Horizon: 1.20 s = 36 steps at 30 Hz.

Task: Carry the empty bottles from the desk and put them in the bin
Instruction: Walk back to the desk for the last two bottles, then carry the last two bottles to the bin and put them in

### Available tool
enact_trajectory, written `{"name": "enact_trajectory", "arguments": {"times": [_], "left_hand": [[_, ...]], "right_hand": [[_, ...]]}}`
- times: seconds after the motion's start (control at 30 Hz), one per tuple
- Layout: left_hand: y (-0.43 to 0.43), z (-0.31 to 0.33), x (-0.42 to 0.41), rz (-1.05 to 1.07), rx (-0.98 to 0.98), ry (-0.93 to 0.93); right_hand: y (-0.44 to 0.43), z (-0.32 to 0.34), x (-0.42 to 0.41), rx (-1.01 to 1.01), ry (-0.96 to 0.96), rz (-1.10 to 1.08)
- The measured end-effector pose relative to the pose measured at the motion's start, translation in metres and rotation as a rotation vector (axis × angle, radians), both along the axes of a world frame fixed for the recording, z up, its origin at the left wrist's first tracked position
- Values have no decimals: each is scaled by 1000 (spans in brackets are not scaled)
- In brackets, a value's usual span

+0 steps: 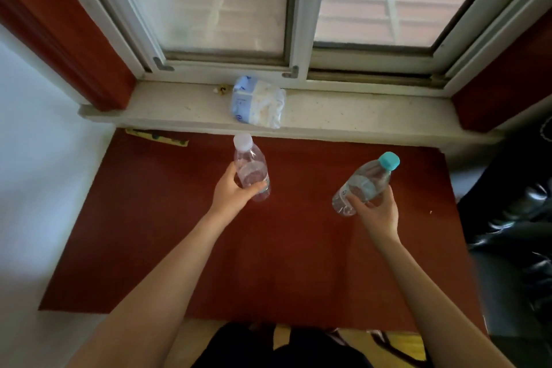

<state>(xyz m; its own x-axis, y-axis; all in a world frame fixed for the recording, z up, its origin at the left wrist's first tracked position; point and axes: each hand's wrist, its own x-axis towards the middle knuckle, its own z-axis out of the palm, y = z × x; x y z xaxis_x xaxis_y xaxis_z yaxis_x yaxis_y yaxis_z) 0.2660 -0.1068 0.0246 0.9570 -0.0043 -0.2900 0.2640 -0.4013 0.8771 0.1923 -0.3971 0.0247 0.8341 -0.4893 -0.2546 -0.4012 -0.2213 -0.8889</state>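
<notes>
Two clear empty plastic bottles are over the dark red desk [179,233]. The white-capped bottle [250,164] stands nearly upright at the desk's far middle, and my left hand [233,193] is wrapped around its lower half. The bottle with a teal cap [369,178] is tilted, cap pointing up and right, and my right hand [378,209] grips its lower part. No bin is in view.
A window sill [358,110] runs behind the desk with a blue-and-white soft pack [258,101] lying on it. A yellow strip [156,138] lies at the desk's far left edge. A black chair [519,218] stands to the right, a white wall to the left.
</notes>
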Motion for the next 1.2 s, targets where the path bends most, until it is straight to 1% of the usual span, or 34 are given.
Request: {"name": "enact_trajectory", "arguments": {"times": [0.13, 0.27, 0.37, 0.5, 0.63, 0.77, 0.93, 1.07, 1.2], "left_hand": [[0, 24, -3, -88, -25, -11], [5, 39, -18, -217, -114, 54], [8, 30, -37, -237, -185, 140], [16, 2, -74, -332, -150, 262], [20, -21, -113, -462, -87, 382], [13, -32, -129, -579, -40, 454], [-32, -21, -137, -725, -18, 442], [-89, -9, -154, -884, 5, 397], [-153, 4, -188, -1080, 59, 384]], "right_hand": [[7, 13, -23, 63, -39, -35], [17, 22, -64, 171, -48, -82], [30, 23, -106, 222, -13, -152], [50, 3, -172, 166, 69, -305], [72, -12, -240, 184, 114, -469], [83, -14, -297, 214, 130, -634], [85, -9, -351, 204, 115, -816], [85, -5, -401, 193, 74, -961], [91, -9, -462, 195, 75, -1147]]}}
